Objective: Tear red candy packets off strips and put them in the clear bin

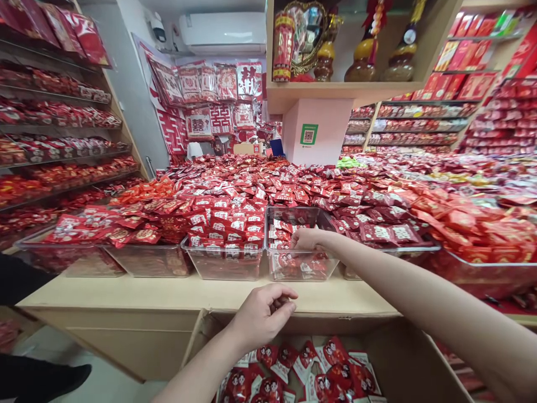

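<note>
I am seeing the right hand (307,239) resting down inside a clear plastic bin (296,213) on the pale wooden counter (232,289). Its knuckles are facing up and its fingers are bending toward the small red printed packets (282,226) lying in that bin. The hand and the packets are hiding the fingertips, so I am not able to tell whether they are gripping anything. The wrist is dipping over the front rim, I judge, because this bin's contents are sitting low, while the neighbouring bin (226,253) on its left is heaping similar packets well above its edge.

The left hand (268,313) is hovering over the near edge of an open cardboard box (405,350), just in front of the counter. Its fingers are curling loosely, the thumb is leaving only a narrow gap beneath them, and I am seeing no packet there. Below it, red pouches (334,351) with paired cartoon figures are lying loose on the box floor; the box is standing tight against the counter, probably so that pouches and bins are both staying within arm's reach.

The clear bins are lining the counter's front edge, presumably for easy access, with dark red packets (382,233) filling one to the right and a black shoe (59,382) showing at far left.
</note>
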Available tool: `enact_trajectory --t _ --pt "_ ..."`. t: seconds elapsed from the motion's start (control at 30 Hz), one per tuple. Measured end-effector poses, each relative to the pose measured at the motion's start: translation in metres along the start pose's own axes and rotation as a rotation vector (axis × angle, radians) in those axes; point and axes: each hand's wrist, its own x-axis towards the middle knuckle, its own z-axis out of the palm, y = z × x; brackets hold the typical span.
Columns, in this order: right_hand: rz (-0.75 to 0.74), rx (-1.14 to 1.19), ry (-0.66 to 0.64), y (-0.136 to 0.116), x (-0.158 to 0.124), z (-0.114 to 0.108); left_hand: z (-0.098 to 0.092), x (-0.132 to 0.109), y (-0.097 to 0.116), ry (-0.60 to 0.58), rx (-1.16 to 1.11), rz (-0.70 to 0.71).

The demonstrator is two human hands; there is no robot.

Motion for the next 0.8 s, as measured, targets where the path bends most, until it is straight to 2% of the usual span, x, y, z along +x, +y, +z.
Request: enact_trajectory --t 0.1,0.13,0.3,0.4,0.47,0.57,0.6,0.63,0.67,0.73,0.8 --pt "0.079 -0.062 -0.135 -0.006 -0.005 -0.002 -0.001 0.0 0.001 -0.003 0.013 0.001" --pt "0.083 -0.101 -0.13 -0.01 -0.009 -0.002 -0.001 0.0 0.001 -0.003 0.015 0.001" --pt "-0.006 -0.464 -0.049 -0.024 -0.02 -0.003 -0.001 0.0 0.001 0.016 0.013 0.009" --pt "-0.013 -0.572 -0.05 -0.024 -0.015 -0.003 -0.001 0.001 0.0 0.016 0.009 0.003" --pt "-0.046 -0.601 0.115 -0.024 -0.016 -0.005 -0.001 0.0 0.0 0.009 0.003 -0.004" --pt "-0.272 -0.524 0.58 -0.024 -0.04 -0.004 -0.002 -0.001 -0.001 0.008 -0.013 -0.012" --pt "-0.388 -0.497 0.679 -0.024 -0.055 0.0 -0.002 -0.001 -0.001 0.008 -0.016 -0.012" --pt "-0.515 -0.489 0.716 -0.021 -0.072 0.006 -0.003 -0.001 -0.002 0.004 -0.017 -0.009" --pt "-0.638 -0.509 0.693 -0.016 -0.089 0.017 -0.003 -0.001 -0.002 -0.001 -0.017 -0.005" --pt "-0.905 -0.655 0.523 0.006 -0.118 0.048 -0.002 0.0 -0.002 -0.007 -0.022 -0.002" --pt "-1.044 -0.806 0.331 0.045 -0.13 0.089 -0.001 0.001 -0.002 0.0 -0.024 -0.004"
